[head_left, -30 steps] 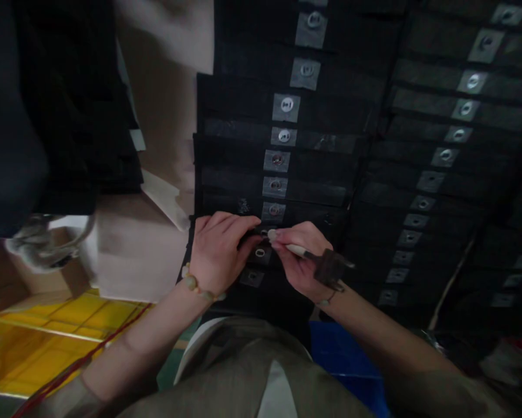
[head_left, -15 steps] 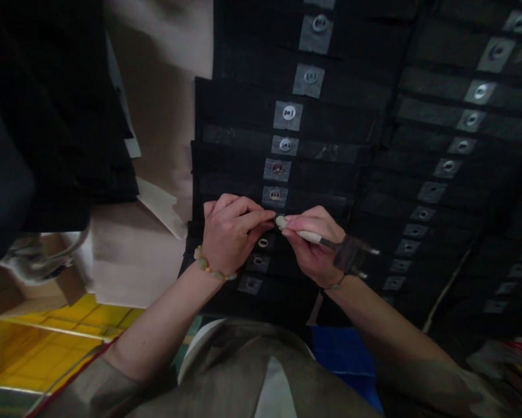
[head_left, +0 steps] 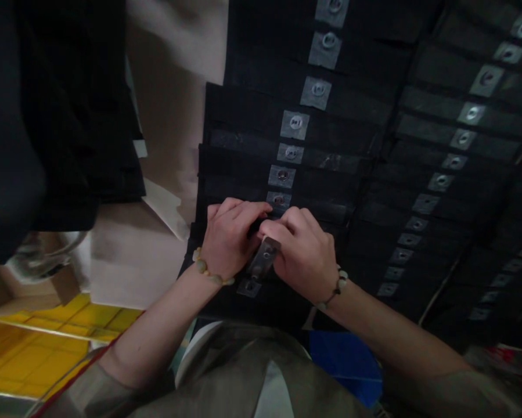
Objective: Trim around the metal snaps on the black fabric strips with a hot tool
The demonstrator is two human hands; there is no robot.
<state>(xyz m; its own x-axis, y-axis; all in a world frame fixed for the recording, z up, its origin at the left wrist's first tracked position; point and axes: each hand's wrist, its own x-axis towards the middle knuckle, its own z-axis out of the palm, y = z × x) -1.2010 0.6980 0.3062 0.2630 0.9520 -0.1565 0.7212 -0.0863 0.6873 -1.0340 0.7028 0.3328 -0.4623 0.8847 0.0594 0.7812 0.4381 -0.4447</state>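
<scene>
Black cloth-like pieces (head_left: 238,183) lie overlapped in a column before me, each bearing a small grey square patch with a round metal fitting. My left hand (head_left: 228,235) rests on this column, palm down; its index finger stretches toward one patch (head_left: 279,200), with a dark gap between finger and thumb. Close against it, my right hand (head_left: 306,249) is closed around a small tool, whose flat, greyish two-pronged end (head_left: 263,258) points down toward me. The tool's pale handle is mostly hidden in the fist. What lies under the fingertips is hidden.
More columns of patched black pieces (head_left: 443,226) extend to the right. At left hang dark cloths (head_left: 78,116) beside brown board or paper (head_left: 121,255). A yellow crate (head_left: 47,342) stands lower left; something blue (head_left: 345,363) is below my right forearm.
My right hand has turned over and moved left against my left hand, swinging the tool's pronged end from the right to down-left. My left index finger has lifted slightly, away from the thumb.
</scene>
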